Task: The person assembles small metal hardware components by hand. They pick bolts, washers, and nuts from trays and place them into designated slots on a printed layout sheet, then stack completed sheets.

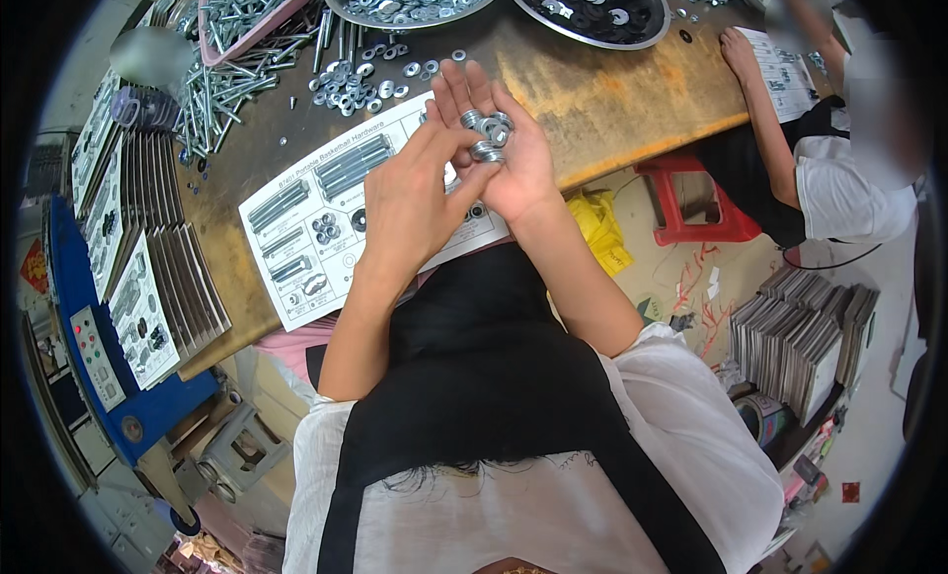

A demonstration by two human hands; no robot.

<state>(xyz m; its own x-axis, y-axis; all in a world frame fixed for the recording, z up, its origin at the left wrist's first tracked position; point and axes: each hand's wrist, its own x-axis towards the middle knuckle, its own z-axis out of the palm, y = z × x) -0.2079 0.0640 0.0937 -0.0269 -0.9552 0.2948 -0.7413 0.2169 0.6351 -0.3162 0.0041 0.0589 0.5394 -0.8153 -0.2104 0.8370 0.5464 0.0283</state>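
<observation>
My right hand (520,169) is turned palm up and cupped, holding several silver metal washers (491,125). Some of them are stacked together, others lie loose against the fingers. My left hand (420,191) reaches across from the left, thumb and fingertips pinched on a small stack of washers (485,152) over that palm. Beneath both hands, a white printed card (279,248) with pictures of bolts, washers and nuts lies at the table's near edge, partly covered by my left hand and wrist. Beyond the card, loose washers (346,88) lie in a pile on the table (533,80).
Long bolts (222,98) spill around a pink basket (265,36). Farther back stand a metal tray of silver washers (415,24) and a tray of black washers (573,36). Stacked cards (168,287) line the left. At right, a co-worker's hand (736,52) rests by another card.
</observation>
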